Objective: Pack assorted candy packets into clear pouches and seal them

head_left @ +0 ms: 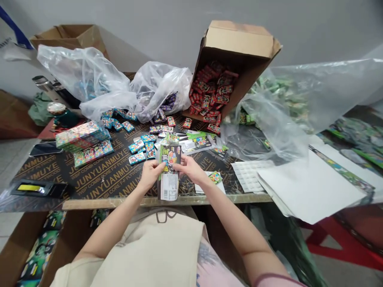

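Note:
Between my two hands is a tall printed packet [169, 187], dark with green and pink artwork above and a pale panel with a barcode below. My left hand [150, 173] pinches its left edge, thumb across the front. On the opposite edge, my right hand [191, 169] grips it, also with the thumb in front. A green patterned small packet [172, 138] shows at its top; whether it sits inside or behind, I cannot tell. Left of the packet lie several small blue packets [137, 146]. Near my right wrist, a green small packet [214, 177] rests on white card [222, 186].
A tilted carton [239, 42] spills red small packets [206, 101]. Clear plastic bags [161, 81] stand along the back. Stacked colourful packs [82, 135], a phone [46, 149] and a black tray-like holder [38, 189] are leftward. White sheets [311, 187] overhang the table's front edge at right.

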`<state>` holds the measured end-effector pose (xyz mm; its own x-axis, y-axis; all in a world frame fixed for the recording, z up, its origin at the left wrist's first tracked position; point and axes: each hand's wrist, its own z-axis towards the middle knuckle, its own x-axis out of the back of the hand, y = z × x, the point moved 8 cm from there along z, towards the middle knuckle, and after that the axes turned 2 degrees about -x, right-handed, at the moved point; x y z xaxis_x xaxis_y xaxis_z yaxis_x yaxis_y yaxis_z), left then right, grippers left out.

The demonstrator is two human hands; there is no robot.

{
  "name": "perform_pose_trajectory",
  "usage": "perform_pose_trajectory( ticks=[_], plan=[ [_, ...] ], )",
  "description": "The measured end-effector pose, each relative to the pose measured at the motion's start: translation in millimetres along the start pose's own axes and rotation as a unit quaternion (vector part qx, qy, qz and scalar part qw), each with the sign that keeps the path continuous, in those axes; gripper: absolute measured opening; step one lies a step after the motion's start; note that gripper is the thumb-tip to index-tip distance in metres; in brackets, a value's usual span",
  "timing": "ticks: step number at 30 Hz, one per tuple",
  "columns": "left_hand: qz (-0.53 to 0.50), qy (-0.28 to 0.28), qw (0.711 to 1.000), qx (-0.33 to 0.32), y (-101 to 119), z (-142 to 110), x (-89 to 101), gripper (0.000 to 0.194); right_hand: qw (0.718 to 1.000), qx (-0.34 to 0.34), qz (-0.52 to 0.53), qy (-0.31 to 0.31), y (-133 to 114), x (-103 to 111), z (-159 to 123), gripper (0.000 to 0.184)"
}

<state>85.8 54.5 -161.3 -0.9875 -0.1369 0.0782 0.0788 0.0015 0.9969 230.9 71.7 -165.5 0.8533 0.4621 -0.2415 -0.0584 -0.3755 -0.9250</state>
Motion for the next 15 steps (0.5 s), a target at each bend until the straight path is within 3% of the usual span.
perform_pose_trajectory(
  ticks=[2,4,7,9,12,15],
  plan=[
    [0.013,0.033,0.999,-0.019,6.4,4.1,8.0,0.046,0.999,-0.028,-0.017,-0.038,9.6,-5.9,-3.2,0.058],
    [0.019,0.021,0.999,-0.023,10.0,6.3,8.9,0.044,0.998,-0.03,-0.027,-0.039,15.5,-4.6,-5.6,0.05],
    [-0.021,-0.08,0.996,0.021,3.6,3.3,-4.7,0.031,0.999,-0.004,-0.038,0.015,14.7,11.2,-7.1,0.037],
    [-0.051,-0.134,0.988,0.06,-5.6,-2.0,-12.5,0.039,0.999,0.003,-0.047,0.025,13.6,19.6,-8.1,0.037],
    [-0.063,-0.114,0.989,0.064,-16.5,-3.6,-9.7,0.041,0.999,-0.012,-0.052,-0.011,20.4,21.5,-9.4,0.048],
    [-0.073,-0.104,0.991,0.052,-24.2,-2.8,-10.3,0.043,0.998,-0.007,-0.055,-0.014,31.3,23.4,-8.6,0.044]
  ],
)
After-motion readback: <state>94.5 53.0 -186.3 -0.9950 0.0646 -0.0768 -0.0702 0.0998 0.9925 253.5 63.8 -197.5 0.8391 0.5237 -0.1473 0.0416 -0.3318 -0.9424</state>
